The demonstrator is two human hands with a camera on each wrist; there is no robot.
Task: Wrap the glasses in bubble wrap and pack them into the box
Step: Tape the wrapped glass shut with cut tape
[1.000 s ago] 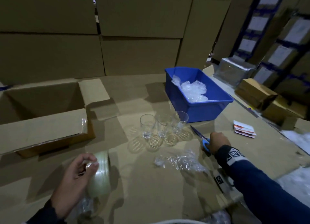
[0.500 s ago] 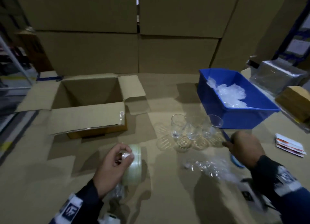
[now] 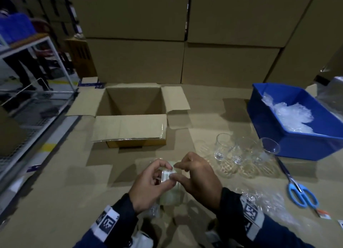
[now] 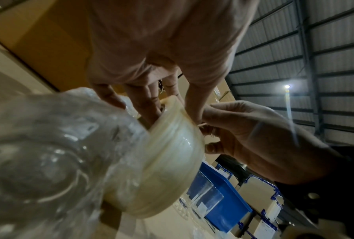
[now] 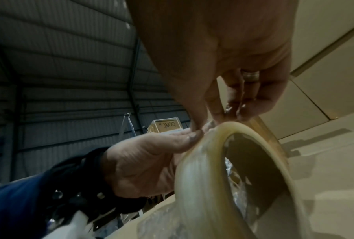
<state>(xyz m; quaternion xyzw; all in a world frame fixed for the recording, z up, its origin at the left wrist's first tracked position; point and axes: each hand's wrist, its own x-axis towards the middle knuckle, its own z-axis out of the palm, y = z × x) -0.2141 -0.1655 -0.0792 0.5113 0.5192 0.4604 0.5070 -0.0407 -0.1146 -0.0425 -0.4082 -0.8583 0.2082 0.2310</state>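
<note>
Left hand (image 3: 148, 184) grips tape roll (image 3: 171, 190); right hand (image 3: 198, 179) fingertips pinch its edge. Advise peeling the end slowly, roll held steady.

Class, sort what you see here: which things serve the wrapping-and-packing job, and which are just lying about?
Job:
tape roll
wrapped glass
bare glasses
open box
bubble wrap
scissors

Lying about:
stacked cartons
small cards

1. Both arms wear dark navy long sleeves (image 3: 278, 233).
2. Each wrist carries a white band (image 3: 253, 213) with black square marker patterns.
3. The right hand (image 5: 223, 53) has a ring (image 5: 251, 75) on one finger.
</note>
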